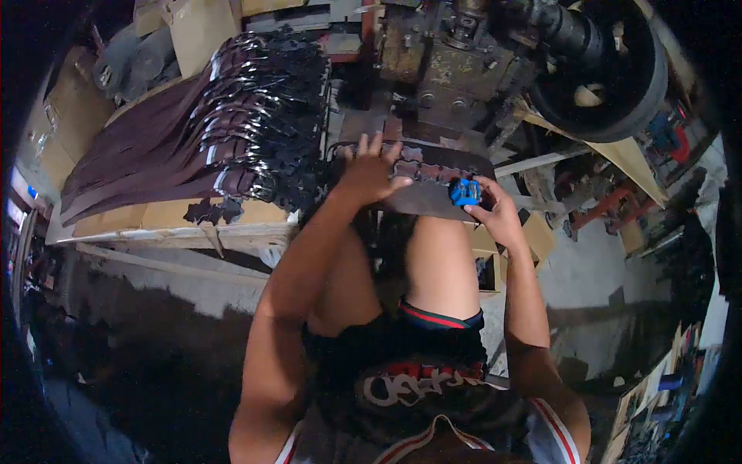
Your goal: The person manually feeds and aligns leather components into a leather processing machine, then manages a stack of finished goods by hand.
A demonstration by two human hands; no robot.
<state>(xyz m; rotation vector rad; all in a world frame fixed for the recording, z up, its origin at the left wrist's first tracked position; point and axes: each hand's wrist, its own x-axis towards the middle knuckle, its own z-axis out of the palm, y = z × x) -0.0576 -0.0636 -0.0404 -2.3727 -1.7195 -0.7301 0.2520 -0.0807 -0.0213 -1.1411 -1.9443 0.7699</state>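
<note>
My left hand [369, 172] lies flat with fingers spread on a dark leather strap [433, 166] resting on the bed of a rusty press machine [448, 69]. My right hand [495, 210] pinches a small blue block [464, 191] at the near edge of the metal plate [421, 201] under the strap. The strap's surface shows a row of punched shapes.
A large stack of dark brown straps [193, 131] with black ends lies on a cardboard-covered bench [178, 220] at the left. A big black flywheel [610, 77] sits at the upper right. My bare knees are below the plate. Boxes and clutter stand at the right.
</note>
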